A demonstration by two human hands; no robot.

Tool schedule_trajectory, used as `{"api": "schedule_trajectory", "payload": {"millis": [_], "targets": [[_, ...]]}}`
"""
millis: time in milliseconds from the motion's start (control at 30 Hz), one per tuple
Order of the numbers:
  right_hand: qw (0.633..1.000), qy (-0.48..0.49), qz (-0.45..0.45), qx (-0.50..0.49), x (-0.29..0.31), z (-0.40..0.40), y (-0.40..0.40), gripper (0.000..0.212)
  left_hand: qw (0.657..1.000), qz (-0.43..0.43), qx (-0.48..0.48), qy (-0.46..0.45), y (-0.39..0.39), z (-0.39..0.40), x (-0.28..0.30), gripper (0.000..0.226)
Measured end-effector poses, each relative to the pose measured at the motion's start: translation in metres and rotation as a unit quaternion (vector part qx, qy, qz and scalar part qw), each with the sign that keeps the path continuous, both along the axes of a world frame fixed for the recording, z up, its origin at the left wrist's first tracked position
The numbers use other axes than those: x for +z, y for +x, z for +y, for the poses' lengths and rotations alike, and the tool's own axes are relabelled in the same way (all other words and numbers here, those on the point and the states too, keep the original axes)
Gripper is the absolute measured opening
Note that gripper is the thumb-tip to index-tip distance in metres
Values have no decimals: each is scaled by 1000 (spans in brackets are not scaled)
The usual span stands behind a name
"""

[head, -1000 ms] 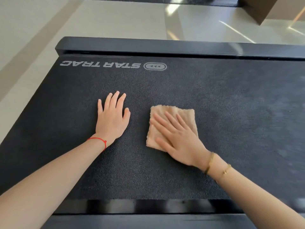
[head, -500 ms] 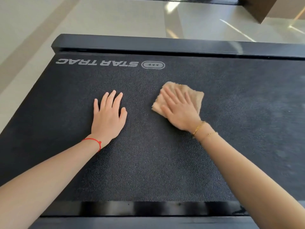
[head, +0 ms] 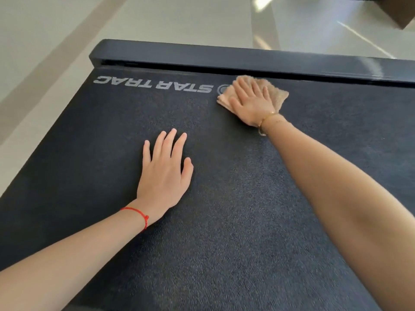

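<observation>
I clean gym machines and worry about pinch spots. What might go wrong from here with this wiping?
1. The cloth under the right hand lies right at the dark gap below the end bar; a further push might tuck its edge or fingertips in.
2. The left hand presses flat on the belt while the right arm is stretched far; if the belt rolls, the support may slip.

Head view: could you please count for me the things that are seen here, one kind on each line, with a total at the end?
Hands: 2, left hand and right hand
Beige cloth: 1
Treadmill belt: 1
Red string bracelet: 1
Gold bracelets: 2
Total: 7
</observation>
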State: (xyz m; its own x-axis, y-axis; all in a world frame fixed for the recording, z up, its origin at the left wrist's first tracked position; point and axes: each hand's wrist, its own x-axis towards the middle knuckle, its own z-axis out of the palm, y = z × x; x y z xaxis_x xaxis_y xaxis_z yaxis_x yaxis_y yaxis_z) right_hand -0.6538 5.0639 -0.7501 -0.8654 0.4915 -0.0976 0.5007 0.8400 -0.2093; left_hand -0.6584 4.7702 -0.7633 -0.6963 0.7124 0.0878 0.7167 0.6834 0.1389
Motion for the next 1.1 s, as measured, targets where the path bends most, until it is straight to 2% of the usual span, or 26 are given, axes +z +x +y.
{"api": "schedule_trajectory", "payload": {"millis": [100, 200, 333, 400, 533, 667, 767, 967, 1033, 1100], "targets": [[1000, -8, -20, 11, 4, -10, -49, 60, 1000, 0, 0, -1, -1, 0, 0, 61], [994, 4, -18, 103, 3, -46, -85, 58, 1000, 9, 3, -8, -2, 0, -2, 63], [971, 14, -4, 240, -4, -80, -81, 57, 1000, 4, -2, -14, -3, 1, -2, 66], [964, 26, 14, 265, -7, -68, -64, 57, 1000, 2, -4, -13, -3, 0, -3, 65], [987, 64, 11, 150, -5, 0, -36, 60, 1000, -6, -7, -6, -3, -1, -3, 60], [1000, 25, -5, 14, -3, 34, -17, 61, 1000, -9, -2, -3, -3, 0, -3, 62], [999, 20, 3, 37, -3, 3, -8, 59, 1000, -5, -2, -2, -2, 0, -2, 62], [973, 20, 45, 223, -5, -65, 65, 57, 1000, -1, -3, -1, -2, 1, -2, 61], [977, 28, 37, 207, -4, -48, 79, 58, 1000, 0, -3, 2, -1, 0, -2, 62], [991, 38, 24, 127, -2, -21, 81, 57, 1000, -6, -5, 10, -1, -1, -1, 61]]}}
